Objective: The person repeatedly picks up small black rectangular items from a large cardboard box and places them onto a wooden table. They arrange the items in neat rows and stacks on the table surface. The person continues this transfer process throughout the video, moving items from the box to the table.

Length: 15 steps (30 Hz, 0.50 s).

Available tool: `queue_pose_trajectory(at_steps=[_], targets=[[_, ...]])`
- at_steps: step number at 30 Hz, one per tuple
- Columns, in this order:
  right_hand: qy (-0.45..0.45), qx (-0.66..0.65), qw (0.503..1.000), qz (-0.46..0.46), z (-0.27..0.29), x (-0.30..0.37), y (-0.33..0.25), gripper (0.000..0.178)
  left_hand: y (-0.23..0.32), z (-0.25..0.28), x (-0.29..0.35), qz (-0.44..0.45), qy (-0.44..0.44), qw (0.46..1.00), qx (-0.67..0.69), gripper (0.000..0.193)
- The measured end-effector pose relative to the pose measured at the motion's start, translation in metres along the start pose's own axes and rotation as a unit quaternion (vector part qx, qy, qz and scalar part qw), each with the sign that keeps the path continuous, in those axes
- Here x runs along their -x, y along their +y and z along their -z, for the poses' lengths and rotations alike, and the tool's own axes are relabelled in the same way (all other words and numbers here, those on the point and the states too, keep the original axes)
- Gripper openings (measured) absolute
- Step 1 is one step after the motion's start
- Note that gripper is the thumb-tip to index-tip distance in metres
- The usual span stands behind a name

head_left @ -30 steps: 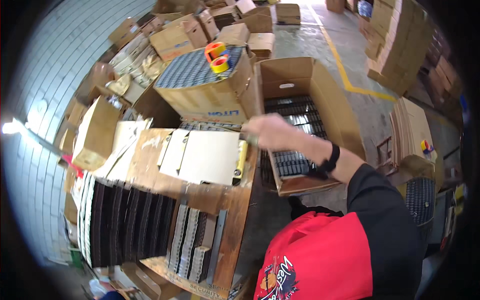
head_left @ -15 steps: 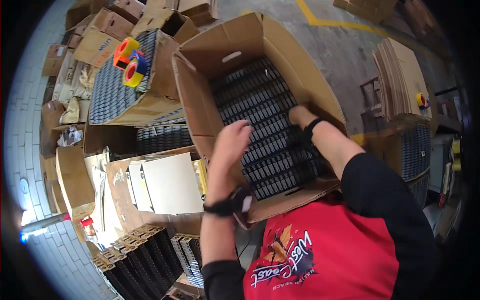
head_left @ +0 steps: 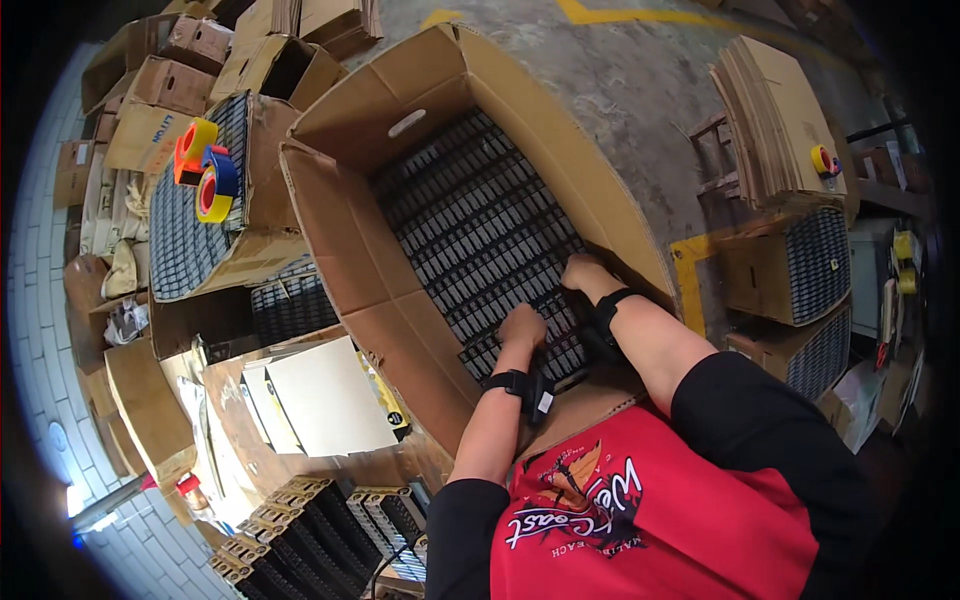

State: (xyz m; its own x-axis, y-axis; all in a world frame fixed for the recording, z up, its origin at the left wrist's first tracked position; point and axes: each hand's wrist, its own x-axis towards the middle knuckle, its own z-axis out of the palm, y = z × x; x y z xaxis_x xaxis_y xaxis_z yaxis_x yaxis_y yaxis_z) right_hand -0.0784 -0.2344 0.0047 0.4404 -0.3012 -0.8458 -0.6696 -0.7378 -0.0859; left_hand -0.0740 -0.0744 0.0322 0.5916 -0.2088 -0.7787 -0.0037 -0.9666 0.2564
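Note:
A large open cardboard box (head_left: 350, 235) stands in front of me, its bottom covered by tight rows of small black-and-grey pieces (head_left: 480, 225). Both my hands reach down inside it. My left hand (head_left: 522, 327) is closed, knuckles up, over the rows near the box's close end. Farther right, my right hand (head_left: 582, 272) is curled at the edge of the rows, beside the right wall. The fingertips of both are hidden, so whatever they grip does not show. Each wrist wears a black strap.
At left, a packed carton (head_left: 200, 235) carries tape rolls (head_left: 213, 185). White sheets (head_left: 325, 400) lie on a wooden table (head_left: 230, 390), with stacked black strips (head_left: 310, 540) below. Flattened cardboard (head_left: 775, 125) is piled at right, above filled cartons (head_left: 770, 280).
My left hand has come down from near the box's left side onto the rows, toward my right hand. My right hand has shifted slightly left and lower in the picture. The view has turned.

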Motion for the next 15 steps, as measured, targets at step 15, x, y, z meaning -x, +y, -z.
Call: queue_pose_trajectory(at_steps=[15], targets=[[0.288,-0.167,0.920,0.208,0.109,0.056,-0.049,0.035,0.004,0.125,0.070,-0.260,0.410,0.740,0.465,0.041]])
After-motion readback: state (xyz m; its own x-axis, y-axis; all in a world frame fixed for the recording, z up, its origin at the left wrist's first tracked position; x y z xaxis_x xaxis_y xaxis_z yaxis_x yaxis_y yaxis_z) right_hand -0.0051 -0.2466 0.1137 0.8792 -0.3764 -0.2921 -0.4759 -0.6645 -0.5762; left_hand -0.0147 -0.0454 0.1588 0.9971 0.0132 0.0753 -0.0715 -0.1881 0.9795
